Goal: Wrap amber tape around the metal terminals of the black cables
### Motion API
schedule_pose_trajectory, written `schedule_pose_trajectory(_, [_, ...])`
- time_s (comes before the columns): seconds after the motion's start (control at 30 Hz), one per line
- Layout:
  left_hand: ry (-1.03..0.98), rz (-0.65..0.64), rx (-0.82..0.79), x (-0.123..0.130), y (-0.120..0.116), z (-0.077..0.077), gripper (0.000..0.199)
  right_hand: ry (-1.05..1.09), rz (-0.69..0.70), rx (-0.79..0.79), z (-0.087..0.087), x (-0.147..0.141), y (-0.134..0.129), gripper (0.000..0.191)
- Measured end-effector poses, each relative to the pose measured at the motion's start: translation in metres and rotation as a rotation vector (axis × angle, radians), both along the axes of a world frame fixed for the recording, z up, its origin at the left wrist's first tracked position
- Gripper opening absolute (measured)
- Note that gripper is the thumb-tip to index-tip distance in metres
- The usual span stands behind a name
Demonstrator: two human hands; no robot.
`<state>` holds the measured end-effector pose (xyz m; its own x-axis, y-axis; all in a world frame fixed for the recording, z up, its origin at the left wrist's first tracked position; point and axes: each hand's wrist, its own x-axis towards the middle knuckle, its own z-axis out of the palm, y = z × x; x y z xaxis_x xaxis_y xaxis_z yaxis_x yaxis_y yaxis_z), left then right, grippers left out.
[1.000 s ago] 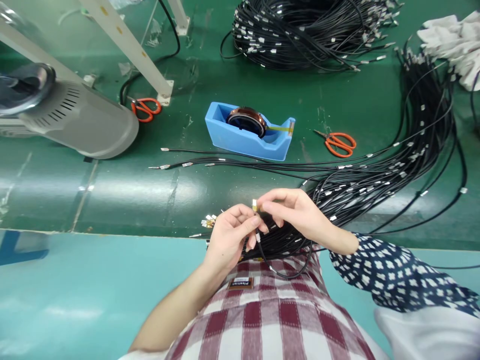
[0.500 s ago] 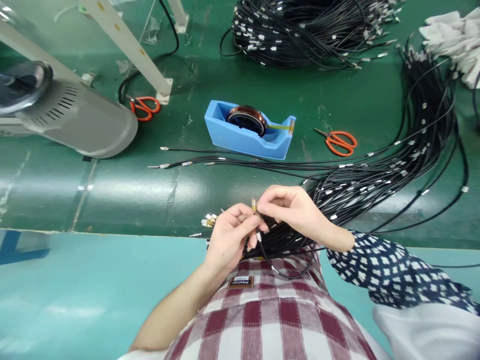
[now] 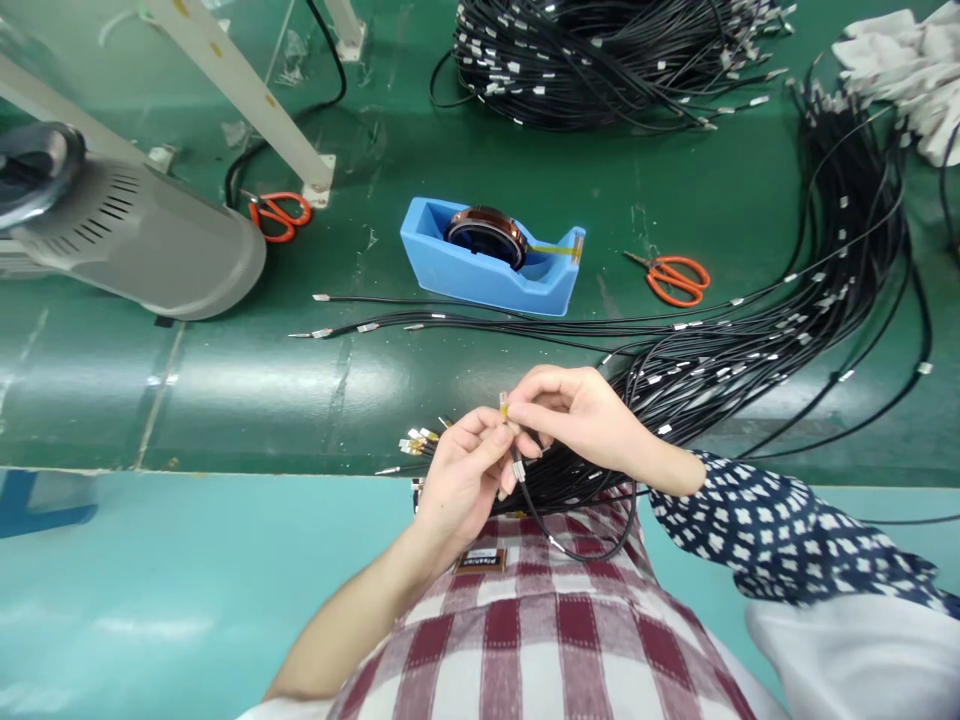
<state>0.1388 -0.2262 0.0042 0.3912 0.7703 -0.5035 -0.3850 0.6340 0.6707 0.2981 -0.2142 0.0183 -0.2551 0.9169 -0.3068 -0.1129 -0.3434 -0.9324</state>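
Observation:
My left hand (image 3: 469, 470) pinches a thin black cable (image 3: 529, 500) near its end, thumb over the fingers. The cable's tip points up between my hands, with a small piece of yellow tape (image 3: 503, 409) around it and a pale connector end above. My right hand (image 3: 581, 412) is closed, its thumb and forefinger pressed on the taped tip from the right. From there the cable loops down in front of the checkered apron (image 3: 517, 630). Several taped cable ends (image 3: 417, 440) stick out left of my left hand. Under my hands lies a bundle of black cables (image 3: 652, 400).
A blue tape dispenser (image 3: 491, 280) with a roll of yellow tape stands beyond my hands. Orange-handled scissors (image 3: 679, 280) lie to its right, a second orange-handled pair (image 3: 279, 215) beside a grey machine (image 3: 165, 240). Coiled cables (image 3: 600, 70) and white gloves (image 3: 907, 70) sit at the back.
My right fingers have shifted slightly left, further over the yellow tape on the cable tip. My left hand keeps its grip. The whole view has moved a little.

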Motion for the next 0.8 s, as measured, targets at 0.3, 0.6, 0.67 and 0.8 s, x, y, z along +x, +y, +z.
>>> schedule_pose_trajectory(0.3, [-0.015,-0.023,-0.005,-0.001,0.0,0.001,0.031,-0.032,0.078,0.071,0.006,0.004,0.004,0.018])
schedule_pose_trajectory(0.6, [-0.014,-0.075,-0.014,-0.003,-0.001,0.0,0.03,-0.169,0.043,0.107,0.002,0.003,0.003,0.007])
schedule_pose_trajectory(0.67, [0.025,-0.077,-0.023,-0.004,0.0,0.003,0.034,-0.172,0.031,0.099,0.004,0.003,0.001,0.007])
schedule_pose_trajectory(0.8, [0.131,-0.035,-0.013,-0.004,0.002,0.007,0.037,-0.161,0.03,0.129,0.006,0.002,-0.001,0.009])
